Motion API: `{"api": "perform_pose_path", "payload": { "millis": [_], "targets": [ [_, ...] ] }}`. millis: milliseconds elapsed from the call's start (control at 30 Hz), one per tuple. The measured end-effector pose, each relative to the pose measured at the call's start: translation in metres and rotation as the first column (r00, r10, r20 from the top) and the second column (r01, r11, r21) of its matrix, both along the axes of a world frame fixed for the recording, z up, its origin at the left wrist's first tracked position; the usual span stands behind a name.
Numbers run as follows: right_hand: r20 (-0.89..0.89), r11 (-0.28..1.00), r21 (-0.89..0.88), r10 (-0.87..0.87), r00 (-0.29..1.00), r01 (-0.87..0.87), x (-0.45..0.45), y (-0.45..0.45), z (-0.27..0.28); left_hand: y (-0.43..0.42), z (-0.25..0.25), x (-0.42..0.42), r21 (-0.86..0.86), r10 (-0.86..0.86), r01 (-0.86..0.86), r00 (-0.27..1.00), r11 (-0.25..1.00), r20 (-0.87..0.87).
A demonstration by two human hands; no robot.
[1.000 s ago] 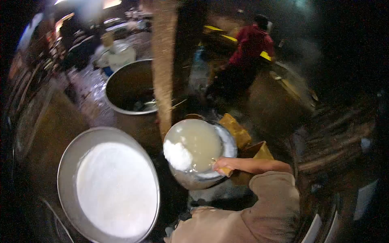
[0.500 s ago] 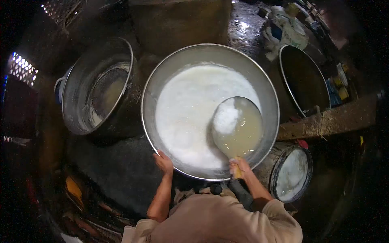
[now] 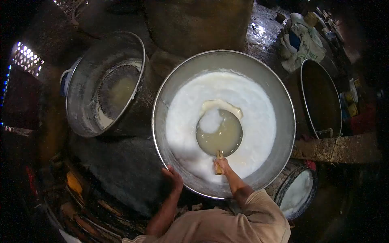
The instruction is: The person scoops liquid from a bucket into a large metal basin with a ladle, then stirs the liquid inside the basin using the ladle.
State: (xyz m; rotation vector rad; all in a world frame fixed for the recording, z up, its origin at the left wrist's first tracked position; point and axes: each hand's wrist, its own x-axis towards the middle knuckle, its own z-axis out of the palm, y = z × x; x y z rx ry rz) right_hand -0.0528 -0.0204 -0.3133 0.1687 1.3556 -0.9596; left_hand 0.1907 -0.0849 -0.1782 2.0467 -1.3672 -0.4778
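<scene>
A wide metal basin [image 3: 283, 113] in front of me is filled with white frothy liquid [image 3: 255, 109]. My right hand [image 3: 223, 165] is closed round the short wooden handle of a big round ladle [image 3: 227, 141]. The ladle rests low in the middle of the froth, holding cloudy yellowish liquid and a clump of white foam on its left side. Beyond its far edge, a curved yellowish streak breaks the froth. My left hand [image 3: 175, 178] grips the basin's near left rim, with some fingers hidden against it.
A deep metal pot [image 3: 139, 52] with residue and a little liquid stands tilted-looking on the left. At right are a dark metal drum [image 3: 302, 87], a wooden plank [image 3: 336, 150] and a bucket of white contents [image 3: 298, 194]. Sacks [image 3: 308, 48] lie at the back right.
My right hand has moved the ladle left and lower into the middle of the froth; a yellowish streak now shows beyond it. My left hand stays at the rim. The view has shifted.
</scene>
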Motion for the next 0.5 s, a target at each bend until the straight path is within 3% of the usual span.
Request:
{"api": "perform_pose_path", "payload": {
  "millis": [67,100,133,167,200,233,267,300,367,433,500],
  "targets": [
    [-0.182,0.994,0.079,0.091,0.979,-0.077,-0.025,0.028,-0.046,0.000,0.021,-0.005,0.112,-0.012,0.019,0.998,0.994,-0.064],
    [-0.548,0.953,0.218,0.298,0.782,-0.210,-0.037,0.034,-0.051,-0.002,0.026,-0.005,0.140,-0.011,0.021,0.997,0.990,-0.073],
    [-0.501,0.978,0.185,0.179,0.847,-0.097,-0.056,0.041,-0.037,-0.001,0.031,-0.007,0.167,-0.012,0.026,0.996,0.986,-0.084],
    [-0.688,0.968,0.215,0.242,0.684,-0.126,-0.077,0.053,-0.041,-0.001,0.031,-0.006,0.119,-0.015,0.025,0.996,0.993,-0.091],
    [-0.659,0.952,0.302,0.252,0.709,-0.058,-0.090,0.040,0.049,0.000,0.027,-0.003,0.075,-0.022,0.029,0.995,0.997,-0.096],
    [-0.824,0.919,0.394,0.343,0.451,0.022,-0.114,0.051,0.043,0.000,0.027,-0.004,0.029,-0.036,0.040,0.994,0.999,-0.106],
    [-0.842,0.894,0.446,0.404,0.358,0.040,-0.140,0.056,0.073,0.003,0.034,-0.010,-0.031,-0.049,0.048,0.997,0.998,-0.054],
    [-0.881,0.913,0.399,0.353,0.316,0.092,-0.168,0.066,0.094,0.005,0.025,-0.007,-0.055,-0.065,0.063,0.997,0.996,-0.033],
    [-0.958,0.955,0.282,0.274,0.084,0.096,-0.199,0.097,0.182,0.005,-0.005,0.005,-0.102,-0.091,0.091,0.996,0.991,0.009],
    [-0.981,0.961,0.192,0.192,0.017,0.197,-0.218,0.142,0.249,0.003,0.008,0.002,0.014,-0.010,0.010,1.000,1.000,-0.013],
    [-0.999,0.959,-0.016,-0.005,-0.042,0.283,-0.252,0.227,0.248,0.001,-0.031,0.023,-0.218,-0.141,0.141,0.990,0.966,0.014]
  ]
}}
